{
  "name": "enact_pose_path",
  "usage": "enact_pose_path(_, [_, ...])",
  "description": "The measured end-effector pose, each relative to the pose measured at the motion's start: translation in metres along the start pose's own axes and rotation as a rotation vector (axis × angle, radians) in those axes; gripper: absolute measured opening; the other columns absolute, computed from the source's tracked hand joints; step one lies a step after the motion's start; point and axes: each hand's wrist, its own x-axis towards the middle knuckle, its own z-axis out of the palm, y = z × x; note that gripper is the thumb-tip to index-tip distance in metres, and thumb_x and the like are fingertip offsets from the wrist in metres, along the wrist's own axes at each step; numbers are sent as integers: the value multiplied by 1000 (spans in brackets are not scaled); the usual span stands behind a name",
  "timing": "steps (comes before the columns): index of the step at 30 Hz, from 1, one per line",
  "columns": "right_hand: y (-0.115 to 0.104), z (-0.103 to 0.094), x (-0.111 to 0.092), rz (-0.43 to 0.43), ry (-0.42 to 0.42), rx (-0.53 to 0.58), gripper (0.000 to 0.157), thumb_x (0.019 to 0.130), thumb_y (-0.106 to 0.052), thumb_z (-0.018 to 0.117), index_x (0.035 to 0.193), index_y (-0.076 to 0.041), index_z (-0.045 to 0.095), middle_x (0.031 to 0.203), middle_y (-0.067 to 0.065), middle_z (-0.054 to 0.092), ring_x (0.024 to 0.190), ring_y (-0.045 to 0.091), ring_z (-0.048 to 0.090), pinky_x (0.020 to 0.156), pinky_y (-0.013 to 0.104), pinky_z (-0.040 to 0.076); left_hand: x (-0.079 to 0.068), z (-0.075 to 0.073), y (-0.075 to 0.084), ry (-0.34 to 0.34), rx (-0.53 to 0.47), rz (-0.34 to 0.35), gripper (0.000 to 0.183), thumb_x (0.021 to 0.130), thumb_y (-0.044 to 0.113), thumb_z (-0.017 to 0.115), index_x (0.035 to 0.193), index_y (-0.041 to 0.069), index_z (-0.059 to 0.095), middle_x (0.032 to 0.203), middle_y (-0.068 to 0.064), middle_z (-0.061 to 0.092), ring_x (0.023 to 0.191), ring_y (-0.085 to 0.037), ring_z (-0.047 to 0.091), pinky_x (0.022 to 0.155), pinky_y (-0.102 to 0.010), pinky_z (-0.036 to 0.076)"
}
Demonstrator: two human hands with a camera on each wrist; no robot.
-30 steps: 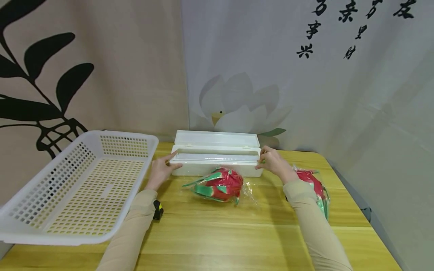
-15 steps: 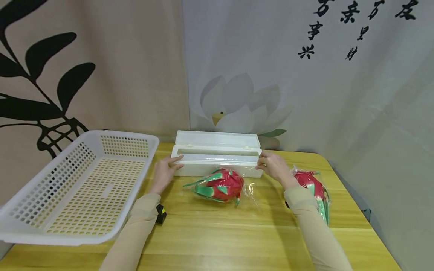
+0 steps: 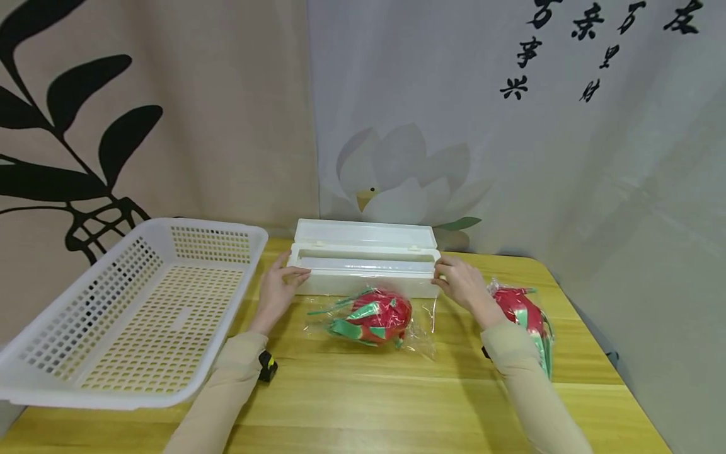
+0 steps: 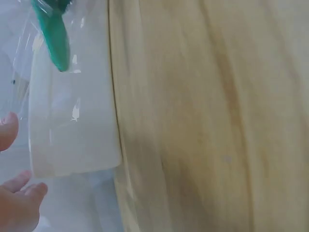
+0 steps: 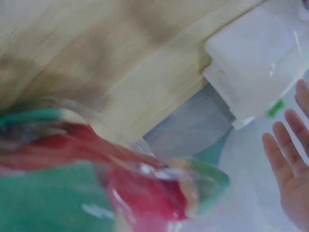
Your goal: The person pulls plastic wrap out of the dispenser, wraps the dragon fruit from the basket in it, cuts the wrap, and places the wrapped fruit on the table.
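A white cling film dispenser box (image 3: 365, 285) lies at the back with its lid raised and a film roll inside. My left hand (image 3: 276, 295) is at the box's left end; in the left wrist view the thumb (image 4: 7, 131) stands apart from the fingers. Across the box, my right hand (image 3: 462, 285) is at the other end, its fingers (image 5: 280, 153) straight and spread in the right wrist view. In front of the box, clear film (image 3: 421, 337) drapes over a red and green dragon fruit (image 3: 377, 317).
A second dragon fruit (image 3: 524, 312) in clear wrap lies beside the right forearm. A large white perforated basket (image 3: 133, 398) stands at left on the wooden table (image 3: 363, 397). A printed cloth (image 3: 255, 113) hangs behind the table.
Both hands have shifted slightly down along the box ends. The film in front of the box has moved and now lies more widely over the nearer dragon fruit.
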Motion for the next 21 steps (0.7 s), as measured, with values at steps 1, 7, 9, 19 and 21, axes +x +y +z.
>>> enact_pose_path(1, [-2, -2, -1, -5, 4, 4, 12, 81, -20, 76, 75, -13, 68, 93, 4, 67, 82, 21, 62, 58, 36, 52, -1, -1, 1, -1, -6, 5, 17, 86, 14, 69, 97, 2, 73, 150, -17, 38, 140, -44, 30, 116, -59, 20])
enact_pose_path(7, [-10, -13, -15, -63, 62, 19, 13, 77, -16, 79, 74, -13, 66, 86, 3, 66, 80, 21, 62, 60, 34, 51, -14, -6, 8, 21, -68, 52, 13, 86, 7, 67, 96, 0, 72, 137, -17, 55, 134, -37, 43, 115, -54, 27])
enact_pose_path(9, [-12, -16, -21, -79, 79, 30, 14, 76, -15, 79, 74, -14, 65, 85, 2, 66, 78, 20, 63, 59, 33, 51, -19, -6, 9, 31, -118, 65, 13, 88, 6, 65, 96, -2, 71, 129, -17, 60, 129, -34, 49, 112, -50, 35])
enact_pose_path(19, [-25, -31, -42, -186, 171, 127, 15, 72, -11, 81, 78, -12, 67, 82, -1, 66, 71, 14, 64, 62, 29, 55, -52, -14, 18, -14, -211, 87, 16, 93, 1, 57, 105, 0, 67, 117, -16, 67, 112, -29, 63, 96, -32, 50])
enact_pose_path(21, [-27, -34, -44, -216, 179, 135, 16, 71, -11, 82, 78, -12, 67, 82, -1, 66, 71, 13, 64, 62, 29, 55, -57, -17, 20, -41, -210, 75, 16, 93, 2, 56, 105, 2, 67, 117, -13, 68, 111, -27, 64, 94, -25, 51])
